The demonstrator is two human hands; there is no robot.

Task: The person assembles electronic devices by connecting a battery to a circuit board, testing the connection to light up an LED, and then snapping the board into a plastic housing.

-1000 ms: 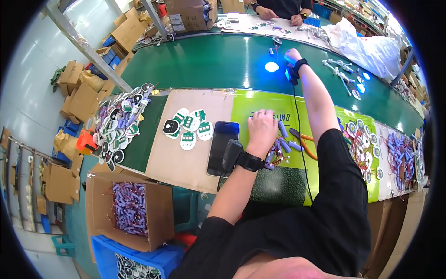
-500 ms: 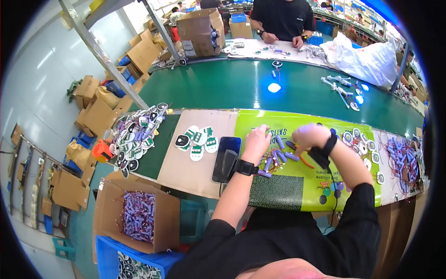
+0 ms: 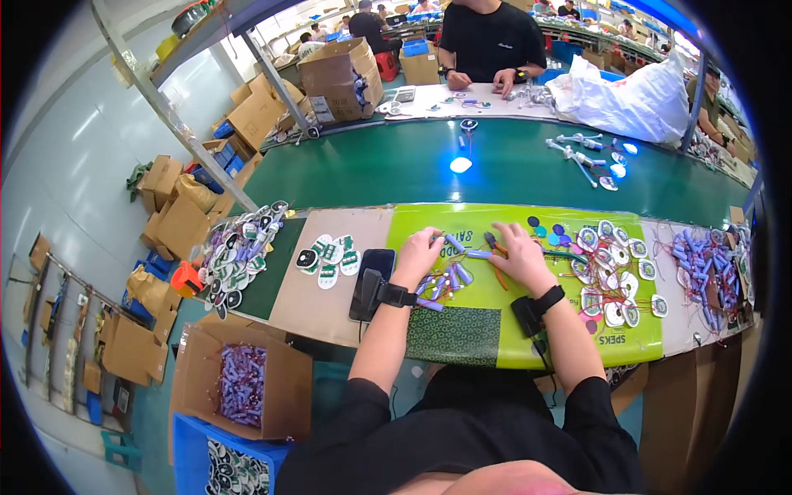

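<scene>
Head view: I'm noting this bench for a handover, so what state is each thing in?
Left hand: fingers curled, grip unclear.
Right hand: fingers spread.
Pliers: lying down, jaws unclear.
Phone: flat, screen dark.
Middle lamp: lit.
Lower cardboard box: open, purple cells inside.
Blue bin: open, round boards inside.
White sack: bulging.

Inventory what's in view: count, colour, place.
Mat: one, lime green, front centre
Loose cylinders: several, purple, on mat
Pliers: one, orange-handled, on mat
Phone: one, black, left of mat
Disc pile: several, white-green, left of phone
Disc heap: many, multicoloured, far left
Disc cluster: many, white, mat's right
Cylinder heap: many, purple, far right
Box: one, brown, lower left
Belt: one, green, beyond mat
Lit discs: three, bluish-white, on belt
Sack: one, white, beyond belt
Nearest co-worker: one, black-shirted, beyond belt
Background boxes: many, brown, left
Left hand: one, bare, beside loose cylinders
Right hand: one, bare, beside pliers
</scene>
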